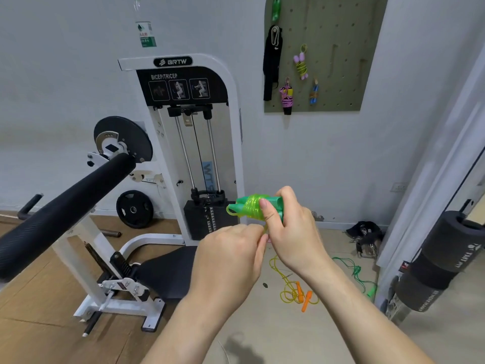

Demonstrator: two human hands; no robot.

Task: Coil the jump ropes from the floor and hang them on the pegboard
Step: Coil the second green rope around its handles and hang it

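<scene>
I'm standing in a small gym room right now, looking straight at a white bicep/tricep machine point(183, 82) with its black weight stack point(203, 219), and a weight plate point(134, 209) is standing by the wall beside it. A long padded roller point(65, 206) is jutting in from my left, foam-wrapped bars point(441, 258) are standing at my right, and a pegboard point(341, 82) on the wall is carrying coiled jump ropes point(301, 63).

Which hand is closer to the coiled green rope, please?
Right. The right hand grips the coiled green rope itself; the left hand sits just below it, pinching its loose end.
</scene>
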